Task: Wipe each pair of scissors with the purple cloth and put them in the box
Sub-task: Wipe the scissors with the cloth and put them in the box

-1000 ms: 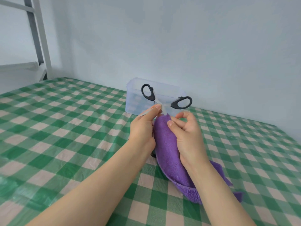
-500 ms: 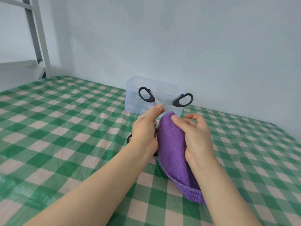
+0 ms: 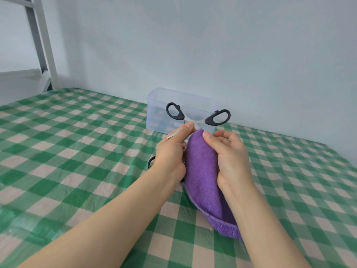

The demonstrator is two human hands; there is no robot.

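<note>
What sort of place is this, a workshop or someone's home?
Probably a plain dormitory room, not certain: a green-and-white checked plastic tablecloth, a bare pale blue wall, and a grey-and-white metal frame at far left that looks like a bunk bed.

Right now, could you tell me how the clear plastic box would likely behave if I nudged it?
The clear plastic box looks thin-walled, with only checks showing through, so it is probably light. On the glossy tablecloth, a nudge would likely slide it. It is wider than tall, so tipping seems unlikely.
</note>
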